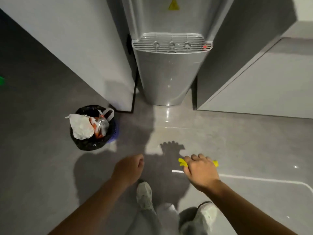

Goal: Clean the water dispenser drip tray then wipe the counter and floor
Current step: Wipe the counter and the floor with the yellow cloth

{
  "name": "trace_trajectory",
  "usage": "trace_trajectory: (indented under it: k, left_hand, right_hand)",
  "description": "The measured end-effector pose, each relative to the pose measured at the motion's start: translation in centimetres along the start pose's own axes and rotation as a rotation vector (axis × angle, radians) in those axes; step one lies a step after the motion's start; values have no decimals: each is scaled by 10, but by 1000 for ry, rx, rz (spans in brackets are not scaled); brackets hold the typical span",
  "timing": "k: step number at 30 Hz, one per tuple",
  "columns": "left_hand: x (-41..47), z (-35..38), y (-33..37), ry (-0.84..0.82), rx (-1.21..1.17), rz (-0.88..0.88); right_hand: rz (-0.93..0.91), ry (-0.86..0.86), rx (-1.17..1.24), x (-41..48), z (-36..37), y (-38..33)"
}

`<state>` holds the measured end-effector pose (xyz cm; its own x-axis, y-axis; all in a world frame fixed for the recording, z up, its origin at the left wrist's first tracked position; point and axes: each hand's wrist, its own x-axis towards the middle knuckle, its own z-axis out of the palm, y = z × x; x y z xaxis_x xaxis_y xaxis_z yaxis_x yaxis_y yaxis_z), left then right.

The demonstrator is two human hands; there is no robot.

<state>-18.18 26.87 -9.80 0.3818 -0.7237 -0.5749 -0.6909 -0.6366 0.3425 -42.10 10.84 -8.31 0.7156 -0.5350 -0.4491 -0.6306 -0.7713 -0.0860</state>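
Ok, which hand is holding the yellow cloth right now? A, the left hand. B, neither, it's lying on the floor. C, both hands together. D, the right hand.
D: the yellow cloth sticks out on both sides of the right hand, which is closed around it above the floor, while the left hand is curled into a loose fist with nothing visible in it.

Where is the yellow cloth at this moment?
In the head view the yellow cloth is bunched in the right hand, low and right of centre above the floor, in front of the water dispenser.
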Motion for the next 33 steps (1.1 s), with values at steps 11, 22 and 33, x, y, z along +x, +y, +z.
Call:
trace_trajectory:
  k: [11,22,33]
  left_hand:
    - [223,198,-147,-81,143,3]
    - [355,336,-243,105,378,74]
    - [351,332,-242,35,291,71]
  right_hand:
    - [242,-128,222,134,287,33]
    - [350,-100,183,201,477,26]
    - [513,7,552,214,503,-7]
